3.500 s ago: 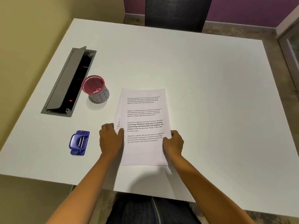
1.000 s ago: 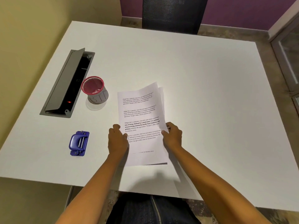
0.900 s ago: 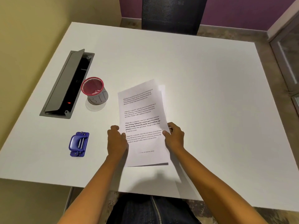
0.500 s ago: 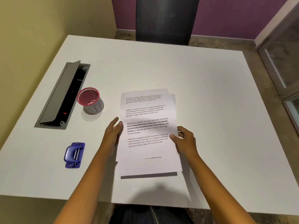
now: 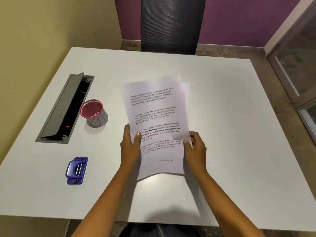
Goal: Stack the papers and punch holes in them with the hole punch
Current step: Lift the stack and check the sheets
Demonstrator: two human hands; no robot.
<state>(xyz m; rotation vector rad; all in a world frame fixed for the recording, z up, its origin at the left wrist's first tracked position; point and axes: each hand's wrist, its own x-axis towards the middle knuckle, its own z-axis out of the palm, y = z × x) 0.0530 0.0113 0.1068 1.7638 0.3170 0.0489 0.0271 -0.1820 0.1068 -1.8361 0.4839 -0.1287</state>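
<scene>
A few printed white papers (image 5: 157,117) are lifted off the white table (image 5: 239,134), tilted up and fanned slightly at the top right corner. My left hand (image 5: 130,146) grips their left edge, thumb on the front sheet. My right hand (image 5: 195,147) grips the right edge in the same way. The blue hole punch (image 5: 76,170) lies flat on the table to the left, a hand's width from my left forearm, untouched.
A red-rimmed mesh pen cup (image 5: 94,112) stands left of the papers. Beside it an open grey cable hatch (image 5: 65,108) is set into the table. A dark mesh chair back (image 5: 171,24) stands at the far edge, with a glass door (image 5: 299,65) at the right.
The papers went from lying flat under my hands to being lifted, set down briefly, then picked up again and tilted upright. The camera has tipped upward.
</scene>
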